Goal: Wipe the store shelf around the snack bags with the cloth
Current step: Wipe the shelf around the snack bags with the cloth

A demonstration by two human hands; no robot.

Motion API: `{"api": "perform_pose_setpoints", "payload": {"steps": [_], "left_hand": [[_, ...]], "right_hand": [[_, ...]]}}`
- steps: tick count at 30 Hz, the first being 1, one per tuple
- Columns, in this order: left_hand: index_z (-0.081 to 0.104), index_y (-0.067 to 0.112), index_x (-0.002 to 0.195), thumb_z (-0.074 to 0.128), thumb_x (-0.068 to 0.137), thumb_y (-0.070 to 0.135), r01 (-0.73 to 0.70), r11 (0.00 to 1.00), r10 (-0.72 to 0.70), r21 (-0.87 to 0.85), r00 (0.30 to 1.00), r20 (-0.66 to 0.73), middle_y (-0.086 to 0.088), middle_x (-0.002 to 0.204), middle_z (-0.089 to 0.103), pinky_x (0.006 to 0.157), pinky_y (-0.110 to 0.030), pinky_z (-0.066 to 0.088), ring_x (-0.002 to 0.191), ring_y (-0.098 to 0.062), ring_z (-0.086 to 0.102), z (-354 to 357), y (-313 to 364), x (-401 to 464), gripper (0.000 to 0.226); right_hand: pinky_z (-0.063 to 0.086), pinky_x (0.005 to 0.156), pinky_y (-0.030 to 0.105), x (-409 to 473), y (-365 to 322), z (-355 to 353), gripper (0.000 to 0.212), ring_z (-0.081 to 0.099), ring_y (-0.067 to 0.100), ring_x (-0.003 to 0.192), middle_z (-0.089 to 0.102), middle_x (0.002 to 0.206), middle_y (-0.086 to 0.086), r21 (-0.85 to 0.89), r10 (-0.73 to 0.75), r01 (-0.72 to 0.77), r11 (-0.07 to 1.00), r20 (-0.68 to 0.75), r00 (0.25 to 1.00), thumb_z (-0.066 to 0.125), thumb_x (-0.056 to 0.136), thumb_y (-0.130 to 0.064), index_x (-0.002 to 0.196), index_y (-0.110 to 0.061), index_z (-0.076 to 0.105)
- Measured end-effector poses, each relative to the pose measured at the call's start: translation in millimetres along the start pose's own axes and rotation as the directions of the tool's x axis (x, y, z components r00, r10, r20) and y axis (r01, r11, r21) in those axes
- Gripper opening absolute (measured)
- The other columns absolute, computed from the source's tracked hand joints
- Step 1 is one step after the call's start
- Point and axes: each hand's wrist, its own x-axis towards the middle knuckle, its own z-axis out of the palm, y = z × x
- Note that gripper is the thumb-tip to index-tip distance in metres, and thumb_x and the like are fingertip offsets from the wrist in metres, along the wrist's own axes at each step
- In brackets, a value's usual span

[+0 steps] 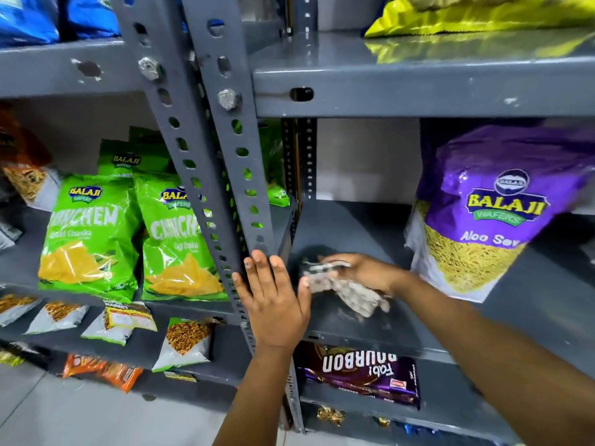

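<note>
A crumpled grey-and-white cloth (pixel 346 289) is held in the right hand (pixel 363 272), the grip closed around it with the fingers curled over its top, and it is pressed onto the grey metal shelf (pixel 347 226) in the bare stretch to the left of the purple Aloo Sev bag (pixel 483 214). The left hand (pixel 273 294) holds nothing; it is laid open and flat against the perforated upright post (pixel 225 175), fingers spread.

The wiping is judged to be under way rather than finished: only the near left part of this bay is being covered by the cloth. The far part of the shelf, the strip beneath and right of the purple bag, and the neighbouring bay where the green Chaat Chaska bags (pixel 96 233) stand are taken to be left to do. Whether any part is already clean cannot be told, as no clear dust line shows.

The shelving is painted grey steel, chipped at the edges and bolted through slotted posts. A yellow-green bag (pixel 467 20) lies on the shelf above, Bourbon biscuit packs (pixel 360 375) on the shelf below, and pale floor tiles (pixel 64 413) are seen at the lower left.
</note>
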Motion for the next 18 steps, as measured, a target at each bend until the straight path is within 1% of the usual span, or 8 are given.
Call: {"api": "perform_pose_setpoints", "payload": {"steps": [2, 4, 5, 7, 11, 14, 16, 18], "left_hand": [[0.013, 0.009, 0.137, 0.02, 0.096, 0.043, -0.001, 1.0, 0.001, -0.009, 1.0, 0.018, -0.003, 0.154, -0.023, 0.115, -0.045, -0.004, 0.143, -0.026, -0.008, -3, -1, 0, 0.054], [0.011, 0.009, 0.138, 0.019, 0.096, 0.043, -0.009, 1.0, 0.01, -0.026, 0.999, 0.038, -0.002, 0.154, -0.024, 0.115, -0.044, -0.005, 0.142, -0.027, -0.007, -6, -2, -1, 0.055], [0.008, 0.008, 0.14, 0.018, 0.096, 0.044, -0.007, 1.0, 0.008, -0.025, 0.999, 0.046, -0.002, 0.153, -0.025, 0.115, -0.043, -0.005, 0.141, -0.029, -0.005, -8, -2, 0, 0.058], [-0.004, 0.007, 0.144, 0.019, 0.096, 0.044, 0.021, 1.0, -0.02, -0.021, 0.998, 0.054, -0.002, 0.153, -0.026, 0.115, -0.044, -0.005, 0.142, -0.026, -0.009, -11, 2, 1, 0.066], [-0.021, 0.011, 0.141, 0.018, 0.094, 0.047, 0.156, 0.985, -0.146, -0.078, 0.983, 0.114, -0.009, 0.153, -0.023, 0.114, -0.045, -0.002, 0.142, -0.026, -0.013, -22, 24, 1, 0.071], [-0.011, 0.005, 0.142, 0.015, 0.093, 0.048, 0.259, 0.964, -0.238, -0.055, 0.939, 0.249, -0.026, 0.147, 0.001, 0.112, -0.044, 0.0, 0.136, -0.037, 0.0, -34, 44, 1, 0.07], [0.001, 0.004, 0.139, 0.013, 0.094, 0.046, 0.132, 0.99, -0.107, -0.044, 0.924, 0.366, -0.027, 0.146, 0.012, 0.113, -0.041, -0.004, 0.137, -0.036, 0.001, -37, 50, -13, 0.063], [0.007, 0.004, 0.14, 0.009, 0.095, 0.043, -0.033, 0.996, 0.07, -0.082, 0.859, 0.508, -0.022, 0.147, 0.014, 0.114, -0.036, -0.006, 0.139, -0.028, 0.001, -33, 54, -34, 0.06]], "right_hand": [[0.038, 0.101, 0.013, 7, -12, 28, 0.043, 0.042, 0.023, 0.127, 0.047, 0.139, 0.01, -0.179, -0.008, 0.019, 0.984, 0.061, 0.998, 0.053, 0.089, -0.009, 0.132, -0.011, 0.044], [0.012, 0.12, 0.04, 9, -4, 63, 0.063, 0.014, 0.027, 0.143, 0.023, 0.155, 0.003, -0.53, 0.085, -0.023, 0.848, 0.094, 0.992, 0.053, 0.087, -0.035, 0.141, -0.025, 0.025], [-0.001, 0.12, 0.045, 7, 1, 72, 0.07, -0.001, 0.024, 0.145, 0.008, 0.158, -0.002, -0.631, 0.099, -0.041, 0.775, 0.058, 0.993, 0.051, 0.085, -0.045, 0.143, -0.03, 0.014], [-0.01, 0.118, 0.046, 3, 8, 78, 0.072, -0.011, 0.021, 0.145, -0.004, 0.158, -0.007, -0.684, 0.093, -0.062, 0.727, 0.009, 0.996, 0.045, 0.086, -0.052, 0.143, -0.034, 0.005], [-0.007, 0.118, 0.046, -11, 17, 75, 0.066, -0.009, 0.02, 0.145, -0.003, 0.158, -0.007, -0.696, 0.071, -0.069, 0.715, -0.026, 0.997, 0.035, 0.088, -0.056, 0.143, -0.035, 0.004], [-0.006, 0.119, 0.046, -24, 28, 71, 0.065, -0.007, 0.02, 0.145, -0.003, 0.158, -0.006, -0.711, 0.079, -0.101, 0.696, -0.063, 0.995, 0.03, 0.088, -0.058, 0.144, -0.034, 0.004], [-0.004, 0.12, 0.047, -33, 33, 66, 0.065, -0.006, 0.022, 0.145, -0.004, 0.158, -0.005, -0.725, 0.085, -0.115, 0.679, -0.077, 0.993, 0.031, 0.089, -0.055, 0.144, -0.032, 0.006], [-0.002, 0.119, 0.047, -44, 41, 60, 0.063, -0.002, 0.022, 0.145, -0.002, 0.159, -0.004, -0.727, 0.065, -0.125, 0.675, -0.11, 0.992, 0.035, 0.089, -0.05, 0.144, -0.032, 0.01]]}}
